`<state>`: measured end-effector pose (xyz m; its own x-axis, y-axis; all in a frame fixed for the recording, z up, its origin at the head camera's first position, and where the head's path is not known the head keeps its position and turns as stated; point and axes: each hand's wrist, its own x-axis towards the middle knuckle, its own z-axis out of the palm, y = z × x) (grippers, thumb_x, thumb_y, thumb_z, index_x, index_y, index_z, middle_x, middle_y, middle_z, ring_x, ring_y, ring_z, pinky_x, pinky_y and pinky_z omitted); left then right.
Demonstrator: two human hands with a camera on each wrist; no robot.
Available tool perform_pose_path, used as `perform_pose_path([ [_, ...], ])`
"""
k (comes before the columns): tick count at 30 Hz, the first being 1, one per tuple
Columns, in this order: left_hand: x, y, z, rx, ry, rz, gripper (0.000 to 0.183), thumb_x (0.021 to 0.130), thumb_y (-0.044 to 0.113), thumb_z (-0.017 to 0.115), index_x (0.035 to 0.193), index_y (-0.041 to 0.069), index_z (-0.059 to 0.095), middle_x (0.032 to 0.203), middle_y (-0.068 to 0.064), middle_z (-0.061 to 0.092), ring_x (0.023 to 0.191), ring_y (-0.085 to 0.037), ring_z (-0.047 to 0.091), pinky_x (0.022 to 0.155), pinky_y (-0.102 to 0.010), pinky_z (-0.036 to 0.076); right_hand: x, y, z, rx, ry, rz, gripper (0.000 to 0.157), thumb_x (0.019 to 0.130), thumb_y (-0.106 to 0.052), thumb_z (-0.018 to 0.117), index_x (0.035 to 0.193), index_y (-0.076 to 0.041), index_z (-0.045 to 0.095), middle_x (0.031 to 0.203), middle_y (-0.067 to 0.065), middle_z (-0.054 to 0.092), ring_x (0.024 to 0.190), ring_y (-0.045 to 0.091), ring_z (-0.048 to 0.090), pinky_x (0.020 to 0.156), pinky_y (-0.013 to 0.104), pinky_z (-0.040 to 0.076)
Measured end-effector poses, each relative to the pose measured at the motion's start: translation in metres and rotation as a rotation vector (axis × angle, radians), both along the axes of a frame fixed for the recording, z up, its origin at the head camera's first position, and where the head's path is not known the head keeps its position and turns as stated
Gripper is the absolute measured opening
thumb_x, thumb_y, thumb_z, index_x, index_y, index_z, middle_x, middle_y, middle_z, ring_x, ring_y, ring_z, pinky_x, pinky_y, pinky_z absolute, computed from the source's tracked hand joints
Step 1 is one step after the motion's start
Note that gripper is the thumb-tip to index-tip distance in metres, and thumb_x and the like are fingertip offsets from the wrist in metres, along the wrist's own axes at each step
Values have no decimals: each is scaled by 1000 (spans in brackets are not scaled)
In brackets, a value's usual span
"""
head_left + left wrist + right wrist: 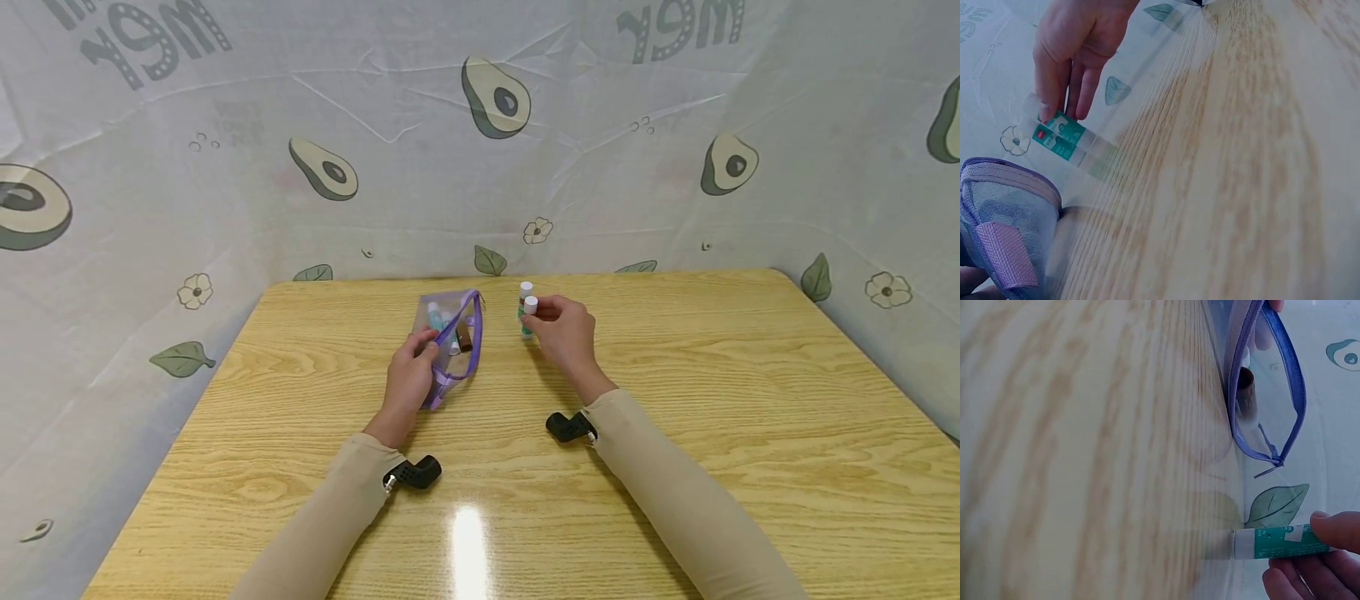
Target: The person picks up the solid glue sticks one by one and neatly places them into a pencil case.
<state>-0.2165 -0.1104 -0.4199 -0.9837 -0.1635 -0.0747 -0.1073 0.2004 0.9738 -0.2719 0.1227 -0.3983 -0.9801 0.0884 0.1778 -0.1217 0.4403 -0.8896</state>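
A mesh pouch with a purple zip edge (477, 337) lies on the table, its mouth gaping to the right. My left hand (408, 375) holds its near left side between thumb and fingers. Through the mesh show white-capped tubes with teal labels (435, 317) and a brown tube (1246, 394). To the right of the pouch, my right hand (566, 327) pinches a glue stick (1288, 542) with a green label and white cap. A second glue stick (526, 287) stands upright right beside it, mostly hidden behind the first in the right wrist view.
The wooden table (480, 450) reaches back to a hanging cloth (420, 192) printed with avocados, leaves and flowers. Black wrist cameras (420, 472) sit at both sleeve cuffs. A bright light reflection lies on the near part of the tabletop.
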Motion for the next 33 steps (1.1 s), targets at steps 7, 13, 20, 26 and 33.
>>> perform_pose_path([
  [7,-1,-1,-1,-1,-3,-1,40,112,25,48,149,14,60,169,-5,44,154,-33,42,126,-53,36,-1,0,2,-12,-14,-5,32,98,-18,78,126,-2,75,121,18,79,111,33,76,98,48,62],
  [13,-1,-1,0,0,-7,0,40,112,25,48,149,14,60,168,-6,44,151,-33,44,125,-53,37,-2,-1,8,-6,-8,1,35,98,-19,77,129,-3,74,123,18,78,113,33,76,100,48,60],
  [20,-2,-1,1,-1,-9,8,40,112,25,48,148,13,60,166,-8,46,149,-33,46,124,-53,37,-1,-1,17,-10,-12,7,36,99,-21,77,130,-3,73,125,18,78,116,34,75,103,49,59],
  [26,-1,-1,2,0,-15,9,40,112,25,48,148,14,61,168,-7,45,155,-32,41,126,-53,35,0,-2,24,-32,7,16,35,98,-21,78,128,-4,74,123,17,78,115,34,75,103,49,59],
  [33,-1,-1,3,7,-17,3,39,112,25,48,148,14,61,168,-6,45,154,-33,41,126,-54,35,0,-3,31,-39,29,23,34,97,-20,78,127,-4,75,120,16,79,112,32,76,100,48,61],
])
